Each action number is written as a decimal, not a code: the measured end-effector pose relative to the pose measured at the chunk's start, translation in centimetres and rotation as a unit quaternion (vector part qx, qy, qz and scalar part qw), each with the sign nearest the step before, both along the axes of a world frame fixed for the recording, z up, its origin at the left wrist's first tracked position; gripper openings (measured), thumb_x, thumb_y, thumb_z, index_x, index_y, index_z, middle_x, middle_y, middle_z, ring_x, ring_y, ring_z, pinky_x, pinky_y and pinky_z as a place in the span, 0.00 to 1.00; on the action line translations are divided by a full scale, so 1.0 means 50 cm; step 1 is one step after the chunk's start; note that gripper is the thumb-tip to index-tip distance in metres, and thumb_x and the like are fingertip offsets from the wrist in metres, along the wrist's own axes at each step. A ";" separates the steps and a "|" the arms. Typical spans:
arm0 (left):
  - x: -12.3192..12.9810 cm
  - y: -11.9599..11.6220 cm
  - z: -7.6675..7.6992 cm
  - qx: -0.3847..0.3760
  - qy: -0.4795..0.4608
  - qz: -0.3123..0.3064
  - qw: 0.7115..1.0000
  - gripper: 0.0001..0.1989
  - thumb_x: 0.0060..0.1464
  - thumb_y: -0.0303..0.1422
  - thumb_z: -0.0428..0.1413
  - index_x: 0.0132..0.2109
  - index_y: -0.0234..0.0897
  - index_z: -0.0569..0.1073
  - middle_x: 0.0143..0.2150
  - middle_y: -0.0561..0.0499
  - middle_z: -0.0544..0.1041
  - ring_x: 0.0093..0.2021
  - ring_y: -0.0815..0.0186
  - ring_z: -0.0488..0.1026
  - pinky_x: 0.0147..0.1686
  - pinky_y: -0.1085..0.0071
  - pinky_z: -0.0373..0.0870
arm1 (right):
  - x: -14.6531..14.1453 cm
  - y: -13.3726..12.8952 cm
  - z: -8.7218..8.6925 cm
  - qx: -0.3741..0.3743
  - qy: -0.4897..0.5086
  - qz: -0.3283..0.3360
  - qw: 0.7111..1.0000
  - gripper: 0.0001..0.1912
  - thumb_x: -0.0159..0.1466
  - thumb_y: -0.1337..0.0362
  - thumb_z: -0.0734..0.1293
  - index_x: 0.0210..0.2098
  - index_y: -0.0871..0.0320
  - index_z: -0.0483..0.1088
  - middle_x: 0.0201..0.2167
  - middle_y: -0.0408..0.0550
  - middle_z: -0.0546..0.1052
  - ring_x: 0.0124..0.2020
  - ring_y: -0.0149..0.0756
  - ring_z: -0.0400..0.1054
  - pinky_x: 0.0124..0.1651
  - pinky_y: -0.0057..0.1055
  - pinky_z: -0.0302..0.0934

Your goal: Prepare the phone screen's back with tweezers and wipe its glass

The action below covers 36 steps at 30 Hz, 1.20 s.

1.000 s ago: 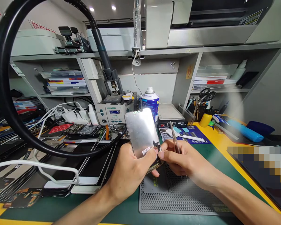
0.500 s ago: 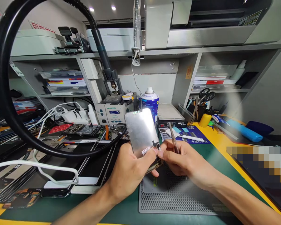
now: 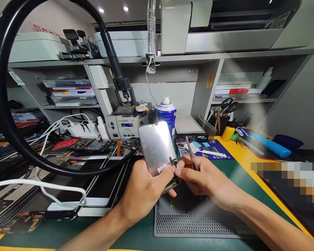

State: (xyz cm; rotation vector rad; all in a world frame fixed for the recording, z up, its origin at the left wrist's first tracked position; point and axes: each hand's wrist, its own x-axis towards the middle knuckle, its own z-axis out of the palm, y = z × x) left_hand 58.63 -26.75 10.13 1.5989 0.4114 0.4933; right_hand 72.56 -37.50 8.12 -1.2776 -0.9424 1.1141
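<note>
A phone screen (image 3: 157, 146), its silvery back towards me, is tilted up in my left hand (image 3: 146, 186). The left thumb presses its lower edge beside a small white label (image 3: 161, 168). By that thumb a black flex cable (image 3: 173, 161) lies at the lower right corner. My right hand (image 3: 202, 177) is closed around metal tweezers (image 3: 192, 153), which point up and away from the screen. Its thumb and forefinger pinch at the screen's lower right corner. What lies between those fingertips is hidden. A dark piece with a yellowish edge shows below the screen.
A grey perforated mat (image 3: 183, 226) lies under my hands. Several phones and screens (image 3: 99, 188) crowd the left, crossed by a white cable (image 3: 54, 182) and a looping black hose (image 3: 2, 122). Behind stand a hot-air station (image 3: 128, 125), a blue spray can (image 3: 166, 113) and a white-handled brush (image 3: 211, 153).
Almost nothing differs. The whole view has shifted slightly, while both hands keep the same hold at the screen's lower corner.
</note>
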 end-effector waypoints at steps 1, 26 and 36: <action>0.001 0.000 -0.001 -0.006 -0.002 -0.001 1.000 0.12 0.55 0.37 0.59 0.32 0.30 0.74 0.29 0.48 0.75 0.23 0.67 0.73 0.24 0.72 0.76 | 0.001 0.000 -0.001 0.001 0.002 0.001 1.000 0.16 0.65 0.55 0.68 0.30 0.57 0.60 0.16 0.32 0.52 0.16 0.21 0.39 0.17 0.22 0.34; 0.000 0.000 -0.005 0.003 0.001 0.015 1.000 0.14 0.54 0.38 0.57 0.28 0.30 0.72 0.25 0.50 0.73 0.23 0.67 0.72 0.24 0.72 0.75 | -0.001 0.000 0.001 0.010 -0.006 -0.017 1.000 0.15 0.62 0.56 0.72 0.27 0.58 0.66 0.15 0.32 0.51 0.15 0.21 0.37 0.19 0.27 0.30; 0.000 -0.001 -0.001 0.006 0.002 0.017 1.000 0.13 0.54 0.37 0.58 0.27 0.32 0.73 0.24 0.51 0.73 0.23 0.67 0.72 0.24 0.73 0.74 | 0.004 0.000 0.000 -0.006 -0.015 -0.013 1.000 0.14 0.63 0.57 0.70 0.28 0.59 0.66 0.15 0.32 0.51 0.16 0.21 0.37 0.20 0.27 0.31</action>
